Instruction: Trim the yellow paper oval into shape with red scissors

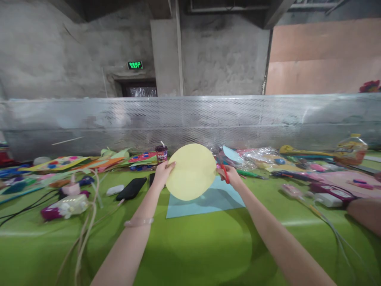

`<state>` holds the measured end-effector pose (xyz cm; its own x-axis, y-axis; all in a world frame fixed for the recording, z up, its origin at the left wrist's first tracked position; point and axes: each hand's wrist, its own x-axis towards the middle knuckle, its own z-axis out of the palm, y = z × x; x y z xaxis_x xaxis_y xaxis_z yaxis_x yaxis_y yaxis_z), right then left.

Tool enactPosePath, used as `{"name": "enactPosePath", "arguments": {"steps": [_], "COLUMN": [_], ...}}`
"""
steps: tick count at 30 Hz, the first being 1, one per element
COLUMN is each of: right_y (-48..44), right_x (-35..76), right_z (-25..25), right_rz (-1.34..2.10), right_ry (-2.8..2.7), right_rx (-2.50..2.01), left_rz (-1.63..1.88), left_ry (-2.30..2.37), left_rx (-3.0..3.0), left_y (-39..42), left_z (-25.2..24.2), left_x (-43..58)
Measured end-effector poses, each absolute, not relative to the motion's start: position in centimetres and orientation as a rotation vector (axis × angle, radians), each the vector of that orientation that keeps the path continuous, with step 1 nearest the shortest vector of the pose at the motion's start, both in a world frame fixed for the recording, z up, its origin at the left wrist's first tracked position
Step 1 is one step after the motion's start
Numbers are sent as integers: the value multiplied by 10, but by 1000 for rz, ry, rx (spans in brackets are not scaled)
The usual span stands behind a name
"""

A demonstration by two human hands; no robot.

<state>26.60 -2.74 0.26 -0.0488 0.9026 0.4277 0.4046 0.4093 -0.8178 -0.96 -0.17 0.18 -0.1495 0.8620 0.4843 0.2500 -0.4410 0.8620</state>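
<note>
Holding a yellow paper disc (190, 171) up between left hand (163, 174) and right hand (232, 178), raised over the green table (190, 250) with its broad face towards the wearer. With the left hand, pinching the left rim, thumb-side on the near face, and hiding the other fingertips behind the paper. With the right hand, pinching the opposite rim at the fingertips, while also carrying red-handled scissors (225, 174) against the fingers; not being able to tell the blades' direction or the exact threading of fingers through the loop. Showing no long axis in the round outline; gripping a little above mid-height at both sides, with neither hand clearly nearer. Blocking part of a light blue paper sheet (205, 206) from sight, flat on the table below. Having a dark drink cup (161, 153) just beyond the left hand and a black smartphone (131, 188) to the left of that forearm.
</note>
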Motion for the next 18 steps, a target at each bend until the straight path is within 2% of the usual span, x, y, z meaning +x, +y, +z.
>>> {"name": "enactPosePath", "arguments": {"steps": [18], "right_y": [-24], "right_x": [280], "right_z": [-3], "right_rz": [653], "right_ry": [-1885], "right_rx": [-1205], "left_rz": [1488], "left_ry": [1290], "left_rx": [1728], "left_y": [-7], "left_z": [4], "left_x": [-11]}}
